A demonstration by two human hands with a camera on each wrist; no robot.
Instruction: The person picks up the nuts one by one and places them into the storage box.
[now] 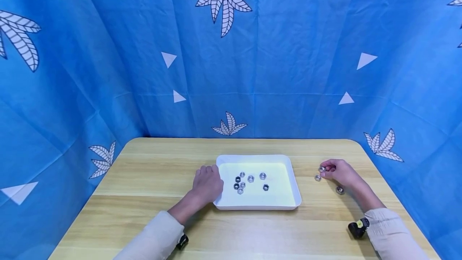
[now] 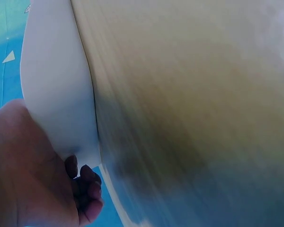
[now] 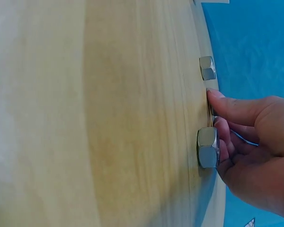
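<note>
A white tray (image 1: 260, 208) holds several hex nuts, some silver and some black, such as the silver nut (image 1: 262, 176) and the black nut (image 1: 266, 187). At the tray's left side my left hand (image 1: 207, 183) grips the rim with curled fingers; the left wrist view shows the fingertips by the tray's corner (image 2: 61, 94). Right of the tray, my right hand (image 1: 339, 171) pinches a silver nut (image 1: 322, 169) between thumb and fingers, low over the table. A smaller silver nut (image 1: 317, 178) lies just beside the thumb. A bigger nut (image 1: 340, 190) rests under the wrist side of that hand.
The wooden table (image 1: 155, 163) has rounded far corners. A blue patterned curtain (image 1: 288, 51) hangs behind it and along both sides. Small black cameras are strapped to both wrists, including the right wrist camera (image 1: 357, 230).
</note>
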